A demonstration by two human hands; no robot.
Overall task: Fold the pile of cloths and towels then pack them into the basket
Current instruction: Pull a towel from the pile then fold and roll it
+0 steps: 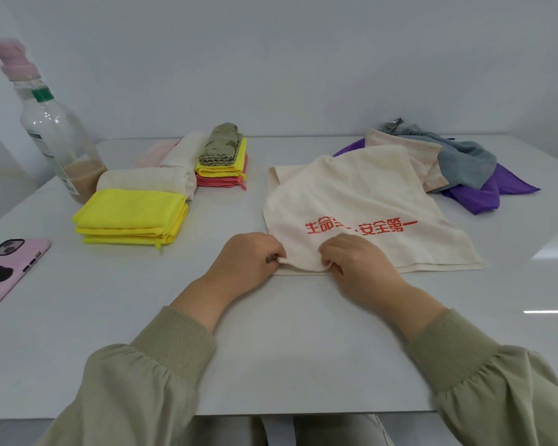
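Observation:
A cream towel (351, 194) with red printed characters lies spread in the middle of the white table (271, 333). My left hand (248, 259) and my right hand (355, 262) both pinch its near edge, close together. Behind it at the right sits an unfolded pile: a pink striped cloth (413, 156), a grey-blue cloth (464, 162) and a purple cloth (496, 191). Folded yellow cloths (132, 217) are stacked at the left. Further back stand rolled cream towels (149, 178), and a yellow and red stack (221, 175) topped by an olive cloth (221, 143). No basket is in view.
A clear bottle (55, 136) with brown liquid and a pink cloth on top stands at the far left. A pink phone (7, 268) lies by the table's left edge. A pale pink folded cloth (155, 152) lies at the back. A wall runs behind the table.

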